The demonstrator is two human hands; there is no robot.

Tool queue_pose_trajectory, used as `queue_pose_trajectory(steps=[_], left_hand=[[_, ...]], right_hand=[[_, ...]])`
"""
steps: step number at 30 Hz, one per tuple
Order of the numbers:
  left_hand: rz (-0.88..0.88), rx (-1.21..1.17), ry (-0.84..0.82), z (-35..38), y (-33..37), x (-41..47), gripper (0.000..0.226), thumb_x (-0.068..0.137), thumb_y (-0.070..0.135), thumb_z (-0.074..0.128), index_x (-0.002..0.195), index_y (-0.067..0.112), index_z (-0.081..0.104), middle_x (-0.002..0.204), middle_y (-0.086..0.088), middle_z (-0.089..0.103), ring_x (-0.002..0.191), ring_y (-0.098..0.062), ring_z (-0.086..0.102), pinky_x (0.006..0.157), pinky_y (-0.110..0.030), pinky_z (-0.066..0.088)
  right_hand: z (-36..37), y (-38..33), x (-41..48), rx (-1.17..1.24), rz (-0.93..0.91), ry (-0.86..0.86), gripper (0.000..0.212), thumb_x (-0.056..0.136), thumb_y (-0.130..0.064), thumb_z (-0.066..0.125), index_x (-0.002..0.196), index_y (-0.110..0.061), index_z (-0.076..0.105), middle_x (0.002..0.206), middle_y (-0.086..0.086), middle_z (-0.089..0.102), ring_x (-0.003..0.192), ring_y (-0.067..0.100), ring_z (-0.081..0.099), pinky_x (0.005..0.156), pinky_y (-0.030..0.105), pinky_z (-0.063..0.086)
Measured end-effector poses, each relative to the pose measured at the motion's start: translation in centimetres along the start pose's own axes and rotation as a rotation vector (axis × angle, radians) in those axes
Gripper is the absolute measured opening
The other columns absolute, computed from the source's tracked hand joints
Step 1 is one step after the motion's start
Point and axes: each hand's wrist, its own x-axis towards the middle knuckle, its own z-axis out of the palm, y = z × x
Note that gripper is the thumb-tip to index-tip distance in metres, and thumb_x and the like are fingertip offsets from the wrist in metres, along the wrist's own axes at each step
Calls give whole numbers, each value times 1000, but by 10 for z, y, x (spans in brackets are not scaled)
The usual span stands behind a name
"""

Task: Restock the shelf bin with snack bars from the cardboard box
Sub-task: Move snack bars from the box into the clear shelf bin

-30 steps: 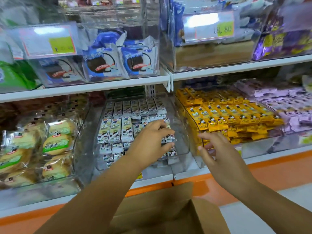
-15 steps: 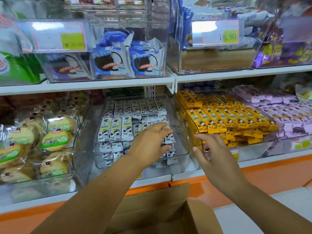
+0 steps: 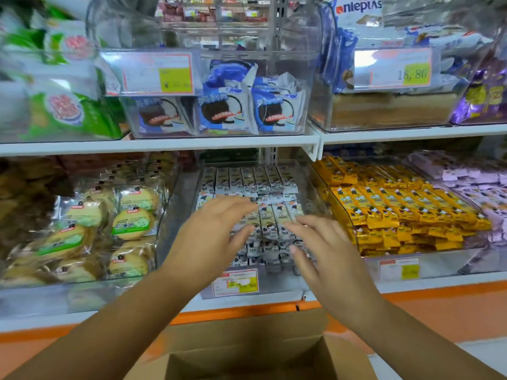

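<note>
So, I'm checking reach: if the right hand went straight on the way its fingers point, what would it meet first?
Likely the front row of white snack bars in the clear middle bin: the right hand has straight fingers pointing up and left at them. Depth is unclear; they may be touching.

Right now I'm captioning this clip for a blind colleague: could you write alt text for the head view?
A person's left hand and right hand, both open and empty, reach over white snack bars in a clear shelf bin. An open cardboard box sits below; yellow bars fill the bin to the right, round cakes the one to the left.
</note>
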Motion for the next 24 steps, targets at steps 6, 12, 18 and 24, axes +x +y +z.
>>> queue_pose_trajectory(steps=[6, 12, 18, 24], left_hand=[[-82, 101, -109, 2, -42, -13, 50, 98, 40, 49, 147, 28, 42, 157, 0, 34, 147, -20, 27, 119, -33, 13], [42, 209, -108, 14, -47, -2, 36, 92, 30, 61, 127, 23, 65, 132, -9, 64, 124, -29, 59, 102, -45, 44], [-25, 123, -172, 14, -50, 0, 40, 95, 38, 44, 126, 26, 65, 126, -2, 68, 119, -24, 63, 97, -42, 51], [-114, -22, -126, 5, -48, 12, 47, 97, 56, 35, 137, 38, 51, 134, 13, 52, 128, -10, 41, 107, -36, 35]], right_hand=[[26, -16, 24, -206, 10, -332, 63, 89, -60, 8, 149, -40, 14, 160, -7, 5, 148, 26, -5, 114, 40, -7], [42, -20, 35, -251, 50, -489, 70, 81, -70, -4, 146, -47, -9, 158, -12, -16, 145, 25, -22, 117, 45, -13], [44, -24, 42, -228, 70, -528, 73, 79, -71, -4, 147, -46, -3, 159, -12, -10, 146, 24, -16, 117, 45, -10], [29, -16, 65, -61, 122, -357, 49, 95, -59, 19, 142, -47, 27, 152, -17, 26, 140, 13, 15, 111, 37, 16]])
